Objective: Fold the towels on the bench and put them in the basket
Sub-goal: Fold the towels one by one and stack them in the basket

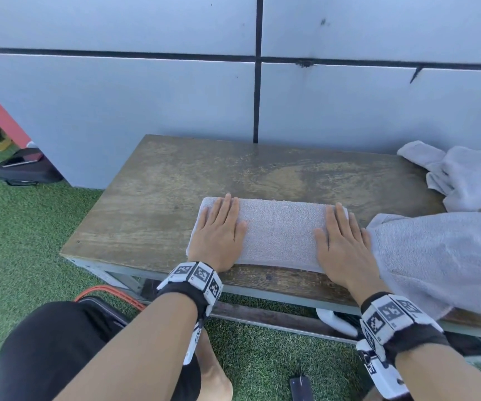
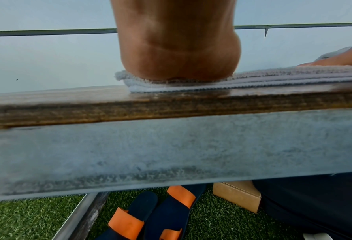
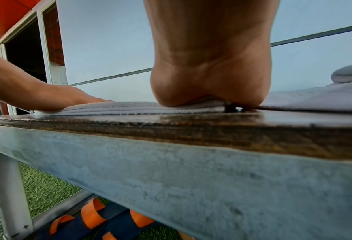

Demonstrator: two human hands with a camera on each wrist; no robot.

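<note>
A grey towel (image 1: 279, 230), folded into a long strip, lies near the front edge of the wooden bench (image 1: 175, 175). My left hand (image 1: 219, 227) presses flat on its left end, fingers straight. My right hand (image 1: 340, 235) presses flat on its right end. The left wrist view shows the heel of the left hand (image 2: 179, 53) on the folded towel (image 2: 253, 78), layered on the bench board (image 2: 171, 100). In the right wrist view the heel of the right hand (image 3: 209, 73) rests on the towel (image 3: 140, 107). No basket is in view.
An unfolded grey towel (image 1: 441, 256) hangs over the bench's front right edge and a crumpled one (image 1: 459, 175) lies at the back right. A grey panelled wall (image 1: 175, 91) stands behind. Orange-strapped sandals (image 2: 150, 216) and a cardboard box (image 2: 238, 194) lie under the bench on green turf.
</note>
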